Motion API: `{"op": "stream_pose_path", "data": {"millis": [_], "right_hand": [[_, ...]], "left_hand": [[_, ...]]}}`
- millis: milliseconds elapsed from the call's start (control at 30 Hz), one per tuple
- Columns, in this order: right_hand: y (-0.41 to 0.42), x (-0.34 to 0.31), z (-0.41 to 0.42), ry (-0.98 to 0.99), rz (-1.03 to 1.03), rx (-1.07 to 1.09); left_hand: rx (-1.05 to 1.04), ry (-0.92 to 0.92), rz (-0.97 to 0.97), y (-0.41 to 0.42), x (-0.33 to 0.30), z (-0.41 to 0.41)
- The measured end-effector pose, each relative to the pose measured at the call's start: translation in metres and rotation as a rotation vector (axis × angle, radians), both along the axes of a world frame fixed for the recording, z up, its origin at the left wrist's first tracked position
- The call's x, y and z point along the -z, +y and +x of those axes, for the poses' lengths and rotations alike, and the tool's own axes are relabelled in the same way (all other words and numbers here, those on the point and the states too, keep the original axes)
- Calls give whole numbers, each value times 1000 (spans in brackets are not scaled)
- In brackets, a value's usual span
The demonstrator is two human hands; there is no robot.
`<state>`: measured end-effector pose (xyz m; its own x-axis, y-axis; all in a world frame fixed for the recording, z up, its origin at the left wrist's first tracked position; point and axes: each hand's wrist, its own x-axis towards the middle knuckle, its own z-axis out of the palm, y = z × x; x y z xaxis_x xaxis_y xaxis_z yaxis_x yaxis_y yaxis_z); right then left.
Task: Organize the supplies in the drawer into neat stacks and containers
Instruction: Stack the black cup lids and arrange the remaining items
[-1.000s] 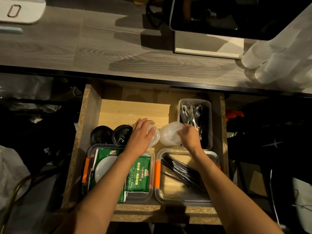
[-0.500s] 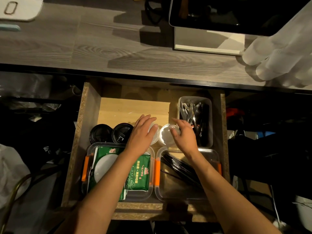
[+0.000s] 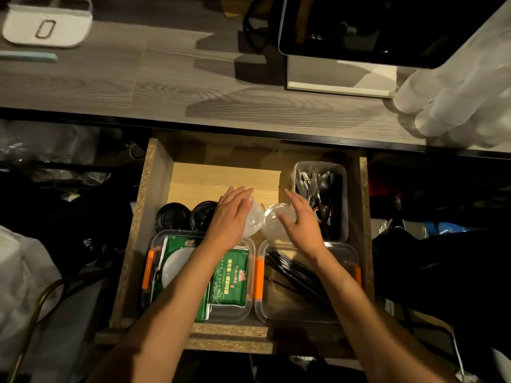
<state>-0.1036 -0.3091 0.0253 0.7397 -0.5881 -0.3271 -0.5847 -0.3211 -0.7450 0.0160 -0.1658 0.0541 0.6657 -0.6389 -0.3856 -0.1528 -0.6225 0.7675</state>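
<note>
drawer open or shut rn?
Open. The drawer is pulled out from under the counter; its wooden floor and contents show from above, and both hands reach into it.

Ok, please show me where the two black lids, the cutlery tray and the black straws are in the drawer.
black lids [image 3: 173, 218]: head view, top of the left lid.
cutlery tray [image 3: 344, 205]: head view, its right wall.
black straws [image 3: 293, 272]: head view, middle of the bundle.
</note>
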Motion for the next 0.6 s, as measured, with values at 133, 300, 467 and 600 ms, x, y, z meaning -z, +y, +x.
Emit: {"op": "stream_pose_path", "data": {"millis": [133, 300, 467, 600], "right_hand": [[26, -40, 0, -168, 190, 149], [81, -69, -4, -277, 395, 138], [135, -65, -10, -171, 434, 57], [167, -53, -4, -7, 466, 14]], "left_hand": [[-201, 64, -101, 14, -26, -9], [-354, 29, -140, 51, -51, -34], [-532, -70, -34, 107, -53, -55], [-634, 5, 10, 146, -36, -60]]}}
